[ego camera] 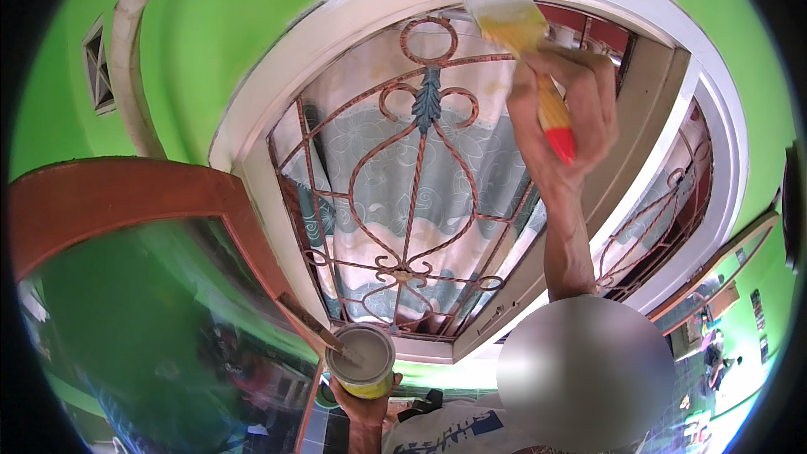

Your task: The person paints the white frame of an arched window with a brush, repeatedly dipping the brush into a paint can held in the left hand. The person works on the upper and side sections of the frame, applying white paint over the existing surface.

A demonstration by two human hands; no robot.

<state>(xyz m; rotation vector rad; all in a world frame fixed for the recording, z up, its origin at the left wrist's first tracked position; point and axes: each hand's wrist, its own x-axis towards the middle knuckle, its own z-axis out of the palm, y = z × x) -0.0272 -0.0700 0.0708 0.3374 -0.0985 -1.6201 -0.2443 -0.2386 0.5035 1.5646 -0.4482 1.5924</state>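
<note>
My right hand (570, 107) is raised and grips the wooden handle of a flat paintbrush (514, 9), whose handle end is red. White paint coats the bristles, which lie against the upper part of the white window frame (391, 0). Low in the view, my left hand (362, 407) holds a paint can (369, 359) from below. Pale paint shows inside the can, and a flat wooden stick (312, 321) leans out over its rim. Behind the brush arm, a twisted iron grille (416, 183) stands before a patterned curtain (403, 157).
At left, a brown wooden frame (126, 192) holds a reflective glass panel (139, 315) close to the can. A second grilled window (662, 221) is at right. The wall (252, 0) is bright green. A blurred patch covers the lower right. A person (715, 359) sits far off at right.
</note>
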